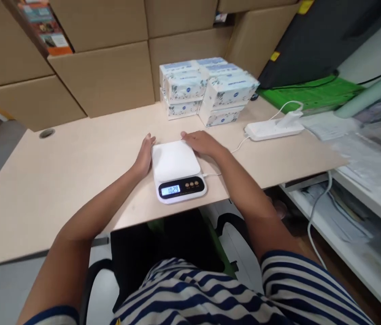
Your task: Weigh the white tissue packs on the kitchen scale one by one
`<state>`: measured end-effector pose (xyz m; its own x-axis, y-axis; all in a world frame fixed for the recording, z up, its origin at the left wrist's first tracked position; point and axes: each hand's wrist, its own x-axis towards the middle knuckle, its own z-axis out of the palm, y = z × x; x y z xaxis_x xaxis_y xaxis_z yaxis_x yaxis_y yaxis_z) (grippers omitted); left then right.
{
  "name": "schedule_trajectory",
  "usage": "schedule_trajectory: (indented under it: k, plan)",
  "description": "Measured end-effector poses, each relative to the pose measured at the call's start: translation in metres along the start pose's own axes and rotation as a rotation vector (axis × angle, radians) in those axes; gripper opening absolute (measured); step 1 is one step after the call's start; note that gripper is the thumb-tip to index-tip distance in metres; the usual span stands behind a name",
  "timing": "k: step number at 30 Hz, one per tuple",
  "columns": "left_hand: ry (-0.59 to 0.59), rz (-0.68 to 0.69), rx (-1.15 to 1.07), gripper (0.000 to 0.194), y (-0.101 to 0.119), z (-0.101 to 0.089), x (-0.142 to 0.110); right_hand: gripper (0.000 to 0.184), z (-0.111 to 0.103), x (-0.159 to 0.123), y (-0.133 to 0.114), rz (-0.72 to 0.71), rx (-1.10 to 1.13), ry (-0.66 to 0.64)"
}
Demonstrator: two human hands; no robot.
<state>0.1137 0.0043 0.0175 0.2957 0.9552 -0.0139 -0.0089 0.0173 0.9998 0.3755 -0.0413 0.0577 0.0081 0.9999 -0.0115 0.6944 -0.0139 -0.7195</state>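
Note:
A white digital scale [176, 160] lies flat near the table's front edge, its plate bare. Its lit display [170, 190] seems to read 1029, beside several small round buttons. My left hand [145, 155] is pressed along the scale's left side, fingers reaching toward its far corner. At the opposite side, my right hand [202, 141] curls round the far right corner. Between them the hands grip the scale; the fingertips underneath are partly hidden. A thin white cable [212, 174] leaves the scale's right side and passes under my right forearm.
Several tissue packs [207, 90] are stacked behind the scale. To the right lies a white power strip [274, 128] with a plug in it. Cardboard boxes [102, 76] line the table's back. The pale wooden table [58, 180] has a cable hole at back left.

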Motion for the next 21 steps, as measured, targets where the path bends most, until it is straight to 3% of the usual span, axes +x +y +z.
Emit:
schedule_trajectory:
  k: [3, 6, 10, 14, 17, 21]
  plan:
    - [0.079, -0.005, 0.024, 0.093, 0.008, -0.008, 0.001, 0.063, 0.002, 0.007, -0.002, -0.068, -0.089, 0.080]
    - [0.120, 0.018, 0.072, 0.093, 0.011, -0.014, 0.003, 0.044, 0.004, 0.019, 0.002, -0.190, -0.079, 0.351]
    - [0.128, 0.068, 0.143, 0.085, 0.012, -0.014, 0.003, 0.047, 0.001, 0.032, 0.012, -0.237, 0.075, 0.627]
    - [0.157, 0.066, 0.134, 0.069, 0.012, -0.009, 0.003, 0.046, 0.001, 0.036, 0.019, -0.146, 0.174, 0.695]
    - [0.167, 0.061, 0.130, 0.070, 0.013, -0.007, 0.004, 0.043, 0.003, 0.038, 0.022, -0.109, 0.216, 0.696]
    - [0.205, 0.049, 0.214, 0.074, 0.021, -0.024, 0.001, 0.045, -0.003, 0.047, 0.034, -0.104, 0.246, 0.796]
